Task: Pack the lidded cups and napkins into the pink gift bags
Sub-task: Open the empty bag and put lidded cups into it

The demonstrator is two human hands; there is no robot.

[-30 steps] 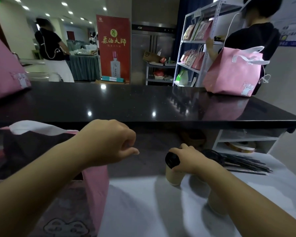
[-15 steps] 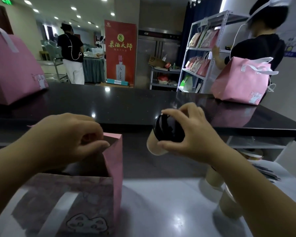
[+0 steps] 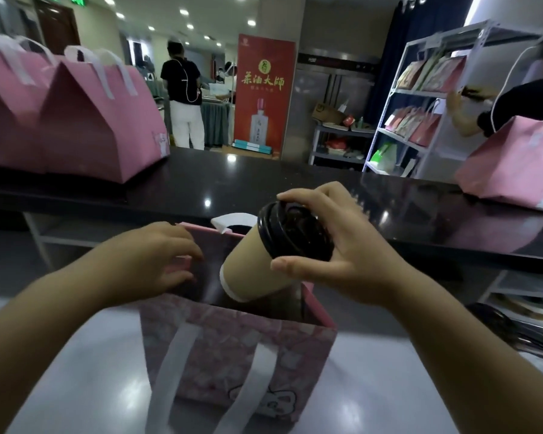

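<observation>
- Pink paper gift bag, mouth open, stands upright on the white desk. Its two white ribbon handles hang down the near face.
- Tan paper cup with a black lid is held tilted over the bag's mouth. Its base points down and to the left, at about the level of the near rim, and the lid faces the camera.
- Right hand: thumb and fingers are curled round the lid's edge, clamped on it and carrying the cup.
- Left hand: fingers are curled over the bag's left rim, gripping it.
- Black desk, raised behind the white one, carries two closed pink bags at the left and a third pink bag at the right.
- Background: a red banner, metal shelving stocked with packets, and a person in a black top facing away.
</observation>
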